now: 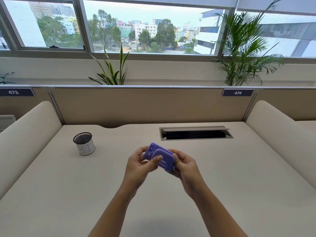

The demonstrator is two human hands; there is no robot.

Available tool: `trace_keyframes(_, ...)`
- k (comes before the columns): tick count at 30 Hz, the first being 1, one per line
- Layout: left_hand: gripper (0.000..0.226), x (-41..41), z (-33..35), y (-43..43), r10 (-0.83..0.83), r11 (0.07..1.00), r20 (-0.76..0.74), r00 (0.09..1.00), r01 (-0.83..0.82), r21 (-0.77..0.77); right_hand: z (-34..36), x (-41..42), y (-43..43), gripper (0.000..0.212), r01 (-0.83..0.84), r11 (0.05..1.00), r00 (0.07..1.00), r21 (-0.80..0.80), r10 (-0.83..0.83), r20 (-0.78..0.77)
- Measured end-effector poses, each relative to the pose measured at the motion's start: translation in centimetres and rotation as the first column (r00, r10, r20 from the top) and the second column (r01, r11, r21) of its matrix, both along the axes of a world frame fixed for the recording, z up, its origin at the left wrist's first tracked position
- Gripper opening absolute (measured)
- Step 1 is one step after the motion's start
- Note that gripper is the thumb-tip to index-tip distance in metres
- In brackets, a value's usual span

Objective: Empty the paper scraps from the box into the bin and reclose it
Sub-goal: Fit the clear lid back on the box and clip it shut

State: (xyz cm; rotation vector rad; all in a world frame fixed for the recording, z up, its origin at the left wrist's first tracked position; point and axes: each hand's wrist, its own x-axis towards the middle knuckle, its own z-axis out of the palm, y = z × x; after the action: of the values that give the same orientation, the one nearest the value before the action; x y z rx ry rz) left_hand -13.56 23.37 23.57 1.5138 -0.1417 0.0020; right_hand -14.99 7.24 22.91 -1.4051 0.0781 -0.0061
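While both my hands were raised above the desk (pixel 222 168), the purple box (pixel 159 157) sat between them: left hand (pixel 139 165) and right hand (pixel 185 165) gripped its ends, the bin (pixel 84 143) well off to my left hand's side.

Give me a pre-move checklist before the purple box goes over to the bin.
1. Both hands on box: ok. Left hand and right hand hold the purple box above the desk.
2. Box lid state: cannot tell, no opening shows from this angle.
3. Scraps inside: cannot tell.
4. Bin upright with its mouth open: ok.
5. Box over bin: not ok, the bin stands apart, to the box's left.
6. Path to bin: ok, nothing lies between.
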Motion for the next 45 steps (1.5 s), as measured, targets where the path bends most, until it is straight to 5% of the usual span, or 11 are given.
trace_keyframes(15, 0.061, -0.4, -1.3, -1.8, 0.059, 0.995, -0.099, 0.993, -0.066, -0.077, -1.0, -0.8, -1.6, 0.02, -0.009, 1.0, 1.0, -0.025, 0.009, 0.01)
trace_keyframes(20, 0.052, -0.2, -1.7, -2.9, 0.067, 0.994, -0.125, 0.99, -0.077, -0.076, -1.5, -1.4, -3.1, 0.019, 0.233, 0.937, 0.944, -0.26, -0.154, 0.291)
trace_keyframes(24, 0.052, -0.4, -2.5, -4.3, 0.082, 0.993, -0.126, 0.989, -0.092, -0.071, -1.9, -1.7, -4.8, 0.019, 0.292, 0.82, 0.882, -0.493, -0.032, 0.469)
trace_keyframes(32, 0.062, -0.2, -4.6, -7.5, 0.083, 0.993, -0.129, 0.988, -0.092, -0.07, -3.0, -0.8, -7.4, 0.008, 0.185, 0.863, 0.957, -0.471, -0.05, 0.284)
trace_keyframes(36, 0.065, 0.2, -6.1, -8.1, -0.076, 0.984, -0.168, 0.983, 0.101, 0.145, -4.2, -0.2, -7.7, 0.013, 0.193, 0.875, 0.97, -0.444, -0.103, 0.219)
trace_keyframes(41, 0.073, 0.6, -10.2, -7.0, -0.044, 0.935, -0.14, 0.989, 0.091, 0.343, -7.2, 0.7, -7.2, 0.003, 0.226, 0.9, 0.972, -0.373, -0.234, 0.025)
trace_keyframes(45, 0.072, 1.8, -13.7, -5.6, -0.077, 0.81, -0.127, 0.989, 0.136, 0.57, -9.5, 1.4, -6.7, 0.005, 0.263, 0.891, 0.945, -0.371, -0.315, -0.088)
